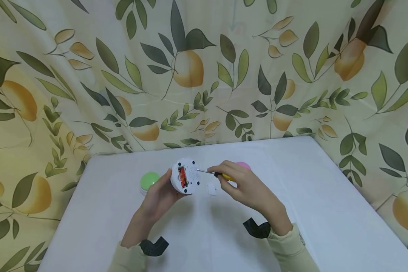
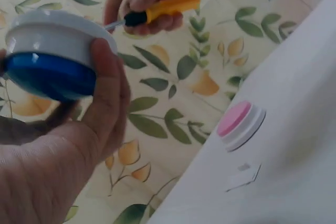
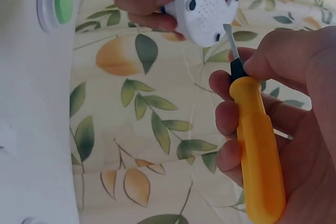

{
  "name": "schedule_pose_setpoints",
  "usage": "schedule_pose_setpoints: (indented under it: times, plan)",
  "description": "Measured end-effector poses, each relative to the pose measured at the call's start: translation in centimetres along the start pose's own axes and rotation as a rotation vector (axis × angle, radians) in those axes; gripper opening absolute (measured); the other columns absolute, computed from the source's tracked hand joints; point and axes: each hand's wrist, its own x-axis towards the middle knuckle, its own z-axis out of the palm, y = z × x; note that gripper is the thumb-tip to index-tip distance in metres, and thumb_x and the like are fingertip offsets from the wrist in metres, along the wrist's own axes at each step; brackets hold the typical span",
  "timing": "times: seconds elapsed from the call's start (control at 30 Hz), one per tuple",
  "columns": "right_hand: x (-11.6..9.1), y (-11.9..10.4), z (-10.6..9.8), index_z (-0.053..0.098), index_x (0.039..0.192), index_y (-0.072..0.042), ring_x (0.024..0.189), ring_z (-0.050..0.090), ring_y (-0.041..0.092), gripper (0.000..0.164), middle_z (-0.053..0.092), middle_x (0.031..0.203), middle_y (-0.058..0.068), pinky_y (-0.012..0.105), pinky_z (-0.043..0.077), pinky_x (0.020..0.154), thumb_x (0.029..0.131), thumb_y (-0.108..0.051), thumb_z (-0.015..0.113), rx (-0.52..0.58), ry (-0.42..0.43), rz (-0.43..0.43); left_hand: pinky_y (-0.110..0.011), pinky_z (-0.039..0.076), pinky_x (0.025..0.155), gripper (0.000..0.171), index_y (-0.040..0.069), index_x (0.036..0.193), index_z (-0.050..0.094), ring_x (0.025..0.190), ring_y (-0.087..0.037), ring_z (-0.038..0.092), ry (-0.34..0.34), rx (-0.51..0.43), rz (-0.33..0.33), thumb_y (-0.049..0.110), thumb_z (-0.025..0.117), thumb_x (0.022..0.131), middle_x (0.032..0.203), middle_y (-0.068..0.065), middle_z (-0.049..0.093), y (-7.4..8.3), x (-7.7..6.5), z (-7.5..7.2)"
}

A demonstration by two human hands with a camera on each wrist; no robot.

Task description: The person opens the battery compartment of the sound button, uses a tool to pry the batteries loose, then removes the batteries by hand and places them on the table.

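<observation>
My left hand grips a round white push button by its sides, its underside turned up towards the head view. Its domed blue top shows in the left wrist view. On the underside, the battery compartment stands uncovered with orange-red batteries in it, among small dark feet and a patch of tiny holes. My right hand holds a flat-blade screwdriver by its yellow handle and black collar, thumb and fingers curled round it. The metal tip points at the button's underside, close to its rim.
A small white battery cover lies on the white table between the hands. Behind the left hand stands a green-topped button; a pink-topped one is partly hidden behind the right hand. A fruit-and-leaf patterned curtain hangs at the back.
</observation>
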Motion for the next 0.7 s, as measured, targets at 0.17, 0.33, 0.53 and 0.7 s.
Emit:
schedule_pose_setpoints:
  times: [0.17, 0.33, 0.53, 0.7]
  plan:
    - [0.4, 0.1, 0.3, 0.073, 0.125, -0.017, 0.091, 0.060, 0.003, 0.033, 0.070, 0.107, -0.008, 0.021, 0.055, 0.077, 0.096, -0.002, 0.069, -0.094, 0.033, -0.064, -0.031, 0.054, 0.101, 0.058, 0.023, 0.166, 0.012, 0.130, -0.021, 0.054, 0.019, -0.128, -0.083, 0.045, 0.026, 0.114, 0.160, -0.006, 0.032, 0.0, 0.2, 0.2]
    - [0.6, 0.0, 0.6, 0.074, 0.126, -0.016, 0.097, 0.067, 0.009, 0.037, 0.071, 0.108, -0.002, 0.026, 0.059, 0.082, 0.092, 0.000, 0.074, -0.196, 0.089, -0.142, -0.031, 0.056, 0.097, 0.056, 0.026, 0.166, 0.011, 0.127, -0.022, 0.056, 0.018, -0.171, -0.114, 0.044, 0.021, 0.114, 0.160, -0.008, 0.029, -0.2, 0.3, 0.2]
    - [0.7, -0.3, 1.0, 0.075, 0.127, -0.021, 0.100, 0.067, 0.017, 0.044, 0.073, 0.109, -0.001, 0.035, 0.058, 0.083, 0.088, 0.000, 0.080, -0.352, 0.145, -0.177, -0.035, 0.054, 0.099, 0.057, 0.022, 0.167, 0.010, 0.131, -0.027, 0.050, -0.005, -0.142, -0.132, 0.042, 0.020, 0.114, 0.162, -0.010, 0.027, -0.4, 0.3, 0.0]
    - [0.6, -0.8, 1.2, 0.078, 0.122, -0.023, 0.104, 0.066, 0.019, 0.043, 0.074, 0.109, -0.001, 0.035, 0.057, 0.083, 0.085, 0.000, 0.083, -0.387, 0.137, -0.193, -0.041, 0.052, 0.103, 0.058, 0.019, 0.166, 0.013, 0.134, -0.029, 0.046, -0.007, -0.124, -0.146, 0.042, 0.021, 0.114, 0.161, -0.009, 0.028, -0.6, 0.2, -0.2]
